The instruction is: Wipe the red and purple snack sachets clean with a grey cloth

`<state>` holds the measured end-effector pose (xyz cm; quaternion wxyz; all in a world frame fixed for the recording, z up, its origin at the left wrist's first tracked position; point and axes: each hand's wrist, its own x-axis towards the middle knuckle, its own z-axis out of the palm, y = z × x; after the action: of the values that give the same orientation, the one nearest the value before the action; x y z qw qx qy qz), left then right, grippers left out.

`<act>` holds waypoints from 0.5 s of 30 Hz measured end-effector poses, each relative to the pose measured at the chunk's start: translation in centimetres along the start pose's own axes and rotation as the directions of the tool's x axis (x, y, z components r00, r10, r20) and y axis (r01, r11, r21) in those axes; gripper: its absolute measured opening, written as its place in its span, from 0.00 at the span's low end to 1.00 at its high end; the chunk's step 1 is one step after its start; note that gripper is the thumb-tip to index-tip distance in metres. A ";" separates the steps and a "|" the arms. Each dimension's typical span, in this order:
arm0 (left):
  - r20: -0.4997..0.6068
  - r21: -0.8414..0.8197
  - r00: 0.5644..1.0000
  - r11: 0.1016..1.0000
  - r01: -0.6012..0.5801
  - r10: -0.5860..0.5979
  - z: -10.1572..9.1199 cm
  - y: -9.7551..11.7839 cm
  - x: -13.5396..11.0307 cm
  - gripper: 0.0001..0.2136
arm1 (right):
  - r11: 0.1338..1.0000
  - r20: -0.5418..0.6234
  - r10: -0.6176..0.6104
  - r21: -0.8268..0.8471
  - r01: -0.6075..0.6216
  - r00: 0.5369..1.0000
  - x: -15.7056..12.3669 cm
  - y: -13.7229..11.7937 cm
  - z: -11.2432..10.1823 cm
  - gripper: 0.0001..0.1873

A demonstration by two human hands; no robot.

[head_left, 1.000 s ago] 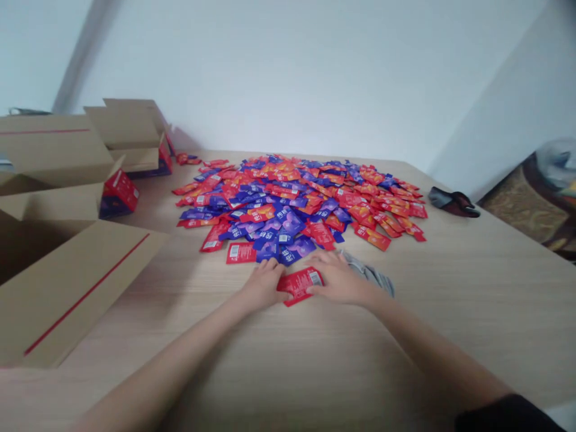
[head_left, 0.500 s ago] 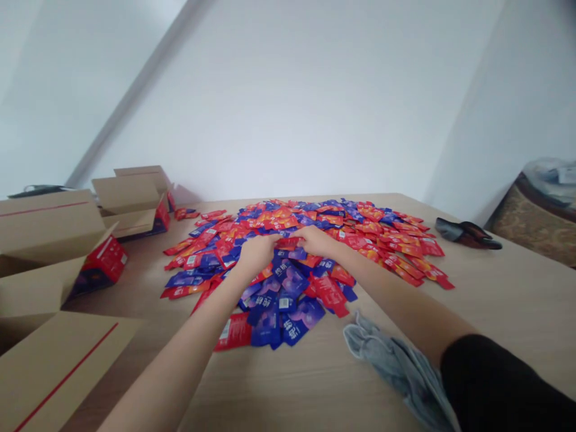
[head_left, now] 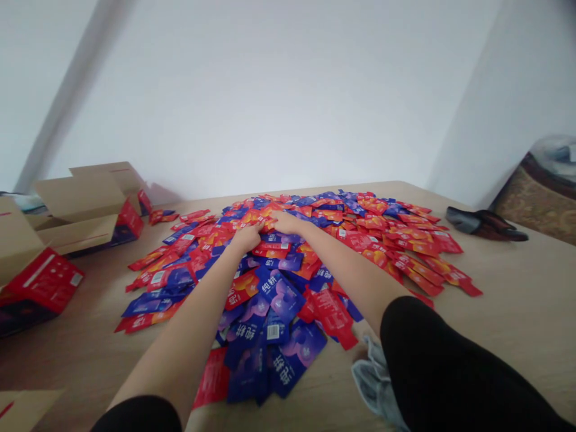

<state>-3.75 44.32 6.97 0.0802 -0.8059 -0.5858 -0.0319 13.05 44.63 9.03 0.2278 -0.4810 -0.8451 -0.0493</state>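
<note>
Red and purple sachets [head_left: 281,294], partly behind hands [head_left: 290,224], grip unclear

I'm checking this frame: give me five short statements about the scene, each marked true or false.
1. The left hand and right hand are both over the packet pile. True.
2. Every packet in the pile is blue. False: red and blue packets are mixed.
3. The right sleeve partly hides a gray cloth. True.
4. The open cardboard boxes stand right of the pile. False: they stand to its left.
5. Both forearms are fully sleeved. False: they are largely bare.
</note>
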 end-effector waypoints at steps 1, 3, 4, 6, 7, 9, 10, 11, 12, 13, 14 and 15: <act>0.008 0.003 1.000 1.000 0.001 -0.001 -0.5 0.3 -0.1 0.17 | 1.000 0.017 0.015 0.012 -0.016 1.000 -0.5 0.4 -1.2 0.19; 0.010 0.007 1.000 1.000 -0.003 0.003 -1.8 1.4 -0.1 0.17 | 0.998 0.036 0.051 0.027 -0.052 0.998 -2.2 1.9 -4.0 0.16; 0.003 0.007 1.000 1.000 -0.012 0.012 -2.6 2.3 0.0 0.16 | 0.997 0.046 0.077 0.027 -0.078 0.996 -3.6 3.0 -5.6 0.17; -0.015 -0.005 0.998 0.998 -0.058 0.058 -3.9 5.0 0.1 0.15 | 0.989 0.088 0.149 0.008 -0.150 0.985 -7.6 5.8 -8.6 0.20; -0.021 -0.016 0.995 0.995 -0.099 0.099 -4.4 6.8 0.2 0.15 | 0.980 0.115 0.198 -0.013 -0.198 0.973 -10.1 7.3 -10.0 0.20; -0.022 -0.047 0.975 0.974 -0.222 0.221 -4.9 11.1 0.4 0.15 | 0.946 0.166 0.323 -0.085 -0.313 0.932 -15.7 10.2 -12.0 0.17; -0.020 -0.064 0.956 0.954 -0.294 0.293 -4.9 13.5 0.4 0.15 | 0.925 0.186 0.376 -0.125 -0.358 0.908 -18.6 11.5 -12.6 0.16; -0.015 -0.083 0.929 0.926 -0.369 0.369 -4.8 16.1 0.5 0.15 | 0.904 0.205 0.423 -0.166 -0.394 0.883 -21.5 12.4 -12.9 0.14; -0.014 -0.103 0.895 0.890 -0.445 0.446 -4.6 18.6 0.4 0.15 | 0.881 0.220 0.465 -0.209 -0.424 0.858 -24.2 13.1 -12.9 0.13; -0.014 -0.122 0.856 0.849 -0.515 0.517 -4.2 21.0 0.3 0.14 | 0.856 0.228 0.505 -0.254 -0.450 0.833 -26.7 13.6 -12.7 0.13; -0.022 -0.138 0.816 0.807 -0.575 0.578 -3.7 23.4 0.2 0.13 | 0.833 0.221 0.536 -0.297 -0.467 0.815 -28.8 13.7 -12.2 0.15; -0.037 -0.150 0.776 0.764 -0.628 0.630 -3.2 25.5 0.0 0.12 | 0.813 0.205 0.556 -0.335 -0.476 0.806 -30.6 13.8 -11.6 0.16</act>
<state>20.60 36.07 7.73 0.0193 -0.9594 -0.2783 -0.0419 41.75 24.22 4.30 0.0375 -0.7222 -0.6902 -0.0266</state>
